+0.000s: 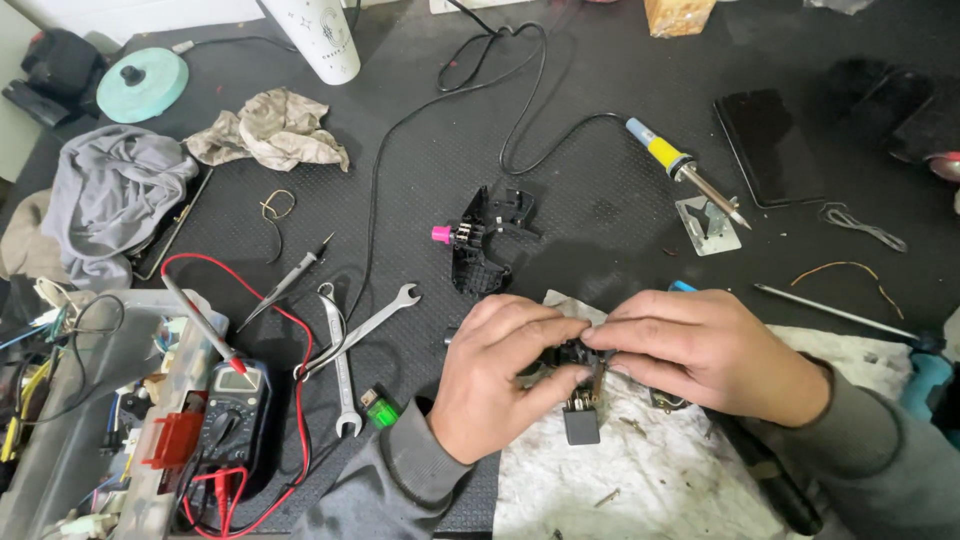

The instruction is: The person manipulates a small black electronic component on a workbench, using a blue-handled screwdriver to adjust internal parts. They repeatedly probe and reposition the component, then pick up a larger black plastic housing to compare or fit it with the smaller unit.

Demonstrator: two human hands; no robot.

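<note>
Gripping a small black part [572, 358] together, the left hand [500, 370] and right hand [705, 350] work above a dirty white cloth [650, 470], near a black relay [581, 424]

wrenches [350, 340] left of hands, soldering iron [680, 165] behind

Fingers of both hands hide most of the small black part [572, 355].

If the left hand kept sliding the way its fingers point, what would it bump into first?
Probably the right hand. The left hand points rightward, its fingertips already on the small black part that both hands pinch, so there's hardly any gap, though depth is hard to judge.
</note>
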